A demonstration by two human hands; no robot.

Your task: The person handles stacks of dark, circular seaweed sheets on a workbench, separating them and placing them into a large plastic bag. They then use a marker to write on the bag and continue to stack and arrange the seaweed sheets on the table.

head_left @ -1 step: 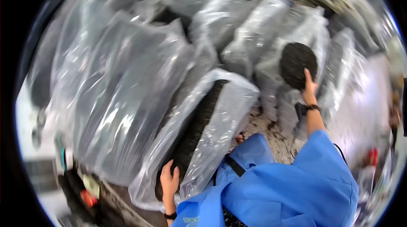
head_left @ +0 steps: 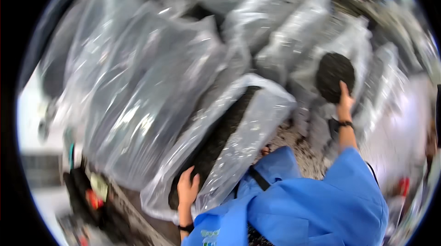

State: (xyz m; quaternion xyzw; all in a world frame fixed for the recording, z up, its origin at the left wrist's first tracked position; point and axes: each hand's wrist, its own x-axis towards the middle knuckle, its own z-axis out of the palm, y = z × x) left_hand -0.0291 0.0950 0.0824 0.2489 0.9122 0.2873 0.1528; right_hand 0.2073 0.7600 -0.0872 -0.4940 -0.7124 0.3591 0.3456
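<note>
Off to the right, a dark, rough, roundish flat piece (head_left: 335,76) is held up in my right hand (head_left: 346,104). My thumb lies over its face and the other fingers are hidden behind it. An opened clear plastic bag (head_left: 257,119) lies in front of me, with a long dark, rough slab (head_left: 223,138) showing between its spread sides. At the near end of that slab is my left hand (head_left: 186,191), fingers apart, resting on or just over the dark surface. I cannot tell whether it presses down.
Large clear plastic bags (head_left: 151,85) with dark contents crowd the left and far side. More upright bags (head_left: 294,30) stand behind the held piece. Dark crumbs litter the pale floor (head_left: 298,147). Dark items with a red patch (head_left: 95,198) lie at the lower left.
The whole view has shifted slightly, so most things sit a little further right. Both hands keep nearly the same places relative to the slab and the roundish piece.
</note>
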